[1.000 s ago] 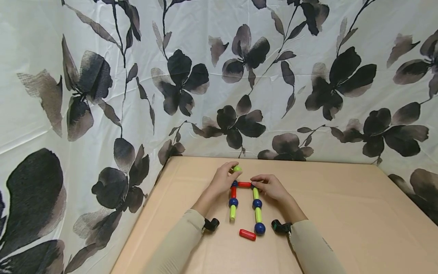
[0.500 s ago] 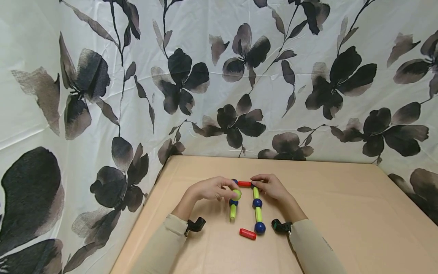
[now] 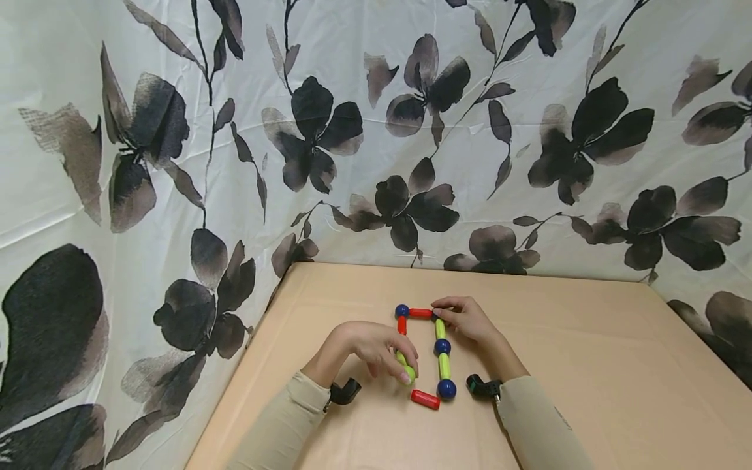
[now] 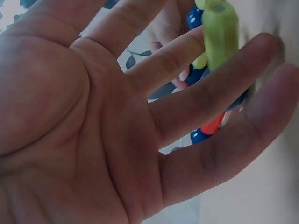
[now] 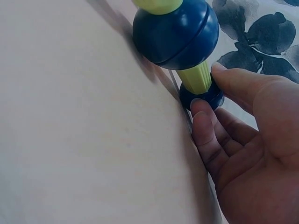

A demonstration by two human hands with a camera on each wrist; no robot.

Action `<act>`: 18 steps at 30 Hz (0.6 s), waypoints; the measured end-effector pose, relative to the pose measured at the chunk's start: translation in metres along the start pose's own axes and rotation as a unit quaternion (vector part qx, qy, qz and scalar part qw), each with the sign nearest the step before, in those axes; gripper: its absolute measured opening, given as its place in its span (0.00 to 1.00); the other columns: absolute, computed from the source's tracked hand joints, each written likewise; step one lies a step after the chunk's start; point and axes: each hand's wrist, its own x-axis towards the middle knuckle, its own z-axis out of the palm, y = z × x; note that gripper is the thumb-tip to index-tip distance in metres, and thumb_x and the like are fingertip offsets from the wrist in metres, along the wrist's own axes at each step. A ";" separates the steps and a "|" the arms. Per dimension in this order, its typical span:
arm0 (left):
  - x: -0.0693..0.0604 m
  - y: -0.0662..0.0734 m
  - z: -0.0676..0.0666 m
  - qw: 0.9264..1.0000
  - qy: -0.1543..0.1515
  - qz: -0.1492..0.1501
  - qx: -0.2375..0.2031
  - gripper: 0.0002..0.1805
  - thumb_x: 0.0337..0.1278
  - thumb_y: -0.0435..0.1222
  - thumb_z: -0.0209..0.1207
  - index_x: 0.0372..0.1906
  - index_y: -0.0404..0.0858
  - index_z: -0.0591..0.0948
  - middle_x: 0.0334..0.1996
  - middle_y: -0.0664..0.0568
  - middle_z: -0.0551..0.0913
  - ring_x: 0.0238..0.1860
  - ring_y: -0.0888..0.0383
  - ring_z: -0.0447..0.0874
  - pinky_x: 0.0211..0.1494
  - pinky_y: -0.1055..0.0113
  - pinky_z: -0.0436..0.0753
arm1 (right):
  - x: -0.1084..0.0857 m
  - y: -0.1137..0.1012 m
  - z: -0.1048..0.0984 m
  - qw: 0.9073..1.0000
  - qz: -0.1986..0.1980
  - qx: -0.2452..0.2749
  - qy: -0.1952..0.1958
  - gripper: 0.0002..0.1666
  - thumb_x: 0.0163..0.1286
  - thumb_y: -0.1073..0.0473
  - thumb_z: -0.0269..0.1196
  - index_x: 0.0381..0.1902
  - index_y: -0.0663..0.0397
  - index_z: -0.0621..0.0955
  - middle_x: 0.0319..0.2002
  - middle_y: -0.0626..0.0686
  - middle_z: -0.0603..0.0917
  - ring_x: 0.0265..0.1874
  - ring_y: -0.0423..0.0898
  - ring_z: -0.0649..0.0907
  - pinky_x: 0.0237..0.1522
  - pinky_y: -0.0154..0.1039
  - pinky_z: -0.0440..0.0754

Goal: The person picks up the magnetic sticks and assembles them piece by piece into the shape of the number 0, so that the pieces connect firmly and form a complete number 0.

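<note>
My left hand (image 3: 376, 346) holds a lime-green ball (image 3: 409, 375) at the near end of a yellow-green rod (image 3: 401, 358). In the left wrist view that rod (image 4: 220, 39) stands beyond my spread fingers. My right hand (image 3: 470, 322) pinches a dark blue ball (image 5: 202, 95) at the far right corner of the shape. From there a red rod (image 3: 420, 313) runs left to a blue ball (image 3: 402, 311), and a second red rod (image 3: 402, 324) comes down from it. The left column's middle ball is hidden behind my left hand in the head view.
The right column has yellow-green rods (image 3: 444, 365), a middle blue ball (image 3: 442, 346) and a near-end blue ball (image 3: 447, 390). A red rod (image 3: 425, 399) lies beside that end ball. Under everything is a tan tabletop (image 3: 587, 365), with a floral cloth (image 3: 499, 130) behind it.
My left hand has brought the lime-green ball from beyond the far left corner toward me, to the left column's near end. My right hand has stayed at the far right corner.
</note>
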 end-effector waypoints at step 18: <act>0.013 0.001 0.012 0.991 0.027 0.017 0.128 0.15 0.48 0.38 0.80 0.41 0.52 0.89 0.42 0.63 0.81 0.45 0.60 0.80 0.41 0.71 0.83 | -0.001 0.002 0.000 1.000 -0.002 0.027 0.001 0.19 0.75 0.57 0.67 0.57 0.63 0.85 0.42 0.63 0.87 0.29 0.48 0.80 0.27 0.34 0.80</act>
